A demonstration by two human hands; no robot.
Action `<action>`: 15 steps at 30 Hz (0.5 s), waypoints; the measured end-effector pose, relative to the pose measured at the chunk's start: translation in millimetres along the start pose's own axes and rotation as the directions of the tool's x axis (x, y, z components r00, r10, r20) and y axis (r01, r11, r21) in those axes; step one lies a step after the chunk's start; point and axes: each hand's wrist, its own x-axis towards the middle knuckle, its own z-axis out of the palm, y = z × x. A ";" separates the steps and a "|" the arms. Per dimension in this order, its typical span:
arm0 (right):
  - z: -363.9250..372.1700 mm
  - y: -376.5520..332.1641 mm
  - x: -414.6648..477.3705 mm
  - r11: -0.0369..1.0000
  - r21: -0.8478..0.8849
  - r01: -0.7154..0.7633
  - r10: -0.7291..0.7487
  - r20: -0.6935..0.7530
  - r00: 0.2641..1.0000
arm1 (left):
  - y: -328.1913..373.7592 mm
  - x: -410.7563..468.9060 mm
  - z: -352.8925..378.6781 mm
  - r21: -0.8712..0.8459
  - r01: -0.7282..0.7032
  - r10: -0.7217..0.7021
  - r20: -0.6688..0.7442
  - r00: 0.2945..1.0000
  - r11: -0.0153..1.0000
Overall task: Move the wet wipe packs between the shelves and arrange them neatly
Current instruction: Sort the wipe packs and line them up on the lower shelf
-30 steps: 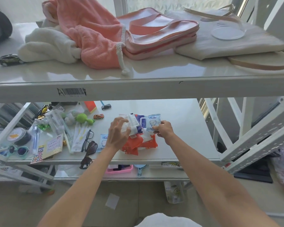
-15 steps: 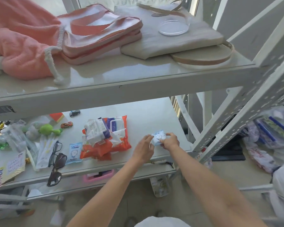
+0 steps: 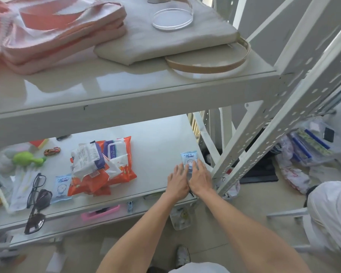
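Observation:
A small light-blue wet wipe pack [image 3: 189,159] lies flat near the right front corner of the middle shelf [image 3: 158,146]. My left hand [image 3: 178,181] and my right hand [image 3: 200,178] rest side by side on its near end, fingers spread and pressing it down. A pile of orange, white and purple wet wipe packs [image 3: 102,164] sits left of the middle of the shelf. Another small light-blue pack [image 3: 61,186] lies at the pile's left edge.
Glasses [image 3: 35,186], sunglasses [image 3: 36,213], a green toy [image 3: 28,158] and a toy car [image 3: 51,151] crowd the shelf's left. Pink and beige bags [image 3: 165,40] lie on the upper shelf. A white rack post [image 3: 250,146] stands right of my hands. A person in white [image 3: 331,213] is at the right.
Both hands carried the small blue pack from the pile to the shelf's right front corner and laid it flat. The view swung right.

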 end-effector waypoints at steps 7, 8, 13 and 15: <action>-23.5 -64.0 -1.2 0.970 0.192 0.152 -0.117 -0.185 0.976 | -38.2 -43.0 -64.8 -0.388 -0.142 -0.017 -0.378 0.926 0.911; -27.6 -83.2 -0.2 0.948 0.251 0.196 -0.148 -0.199 0.969 | -48.3 -55.3 -80.3 -0.387 -0.169 -0.038 -0.474 0.880 0.907; -37.6 -199.5 2.4 0.818 0.385 0.426 -0.307 -0.335 0.891 | -122.5 -124.5 -148.7 -0.439 -0.197 -0.271 -0.788 0.553 0.877; -40.3 -247.4 -8.1 0.762 0.400 0.510 -0.371 -0.377 0.849 | -167.2 -149.4 -165.2 -0.543 -0.123 -0.451 -0.786 0.423 0.831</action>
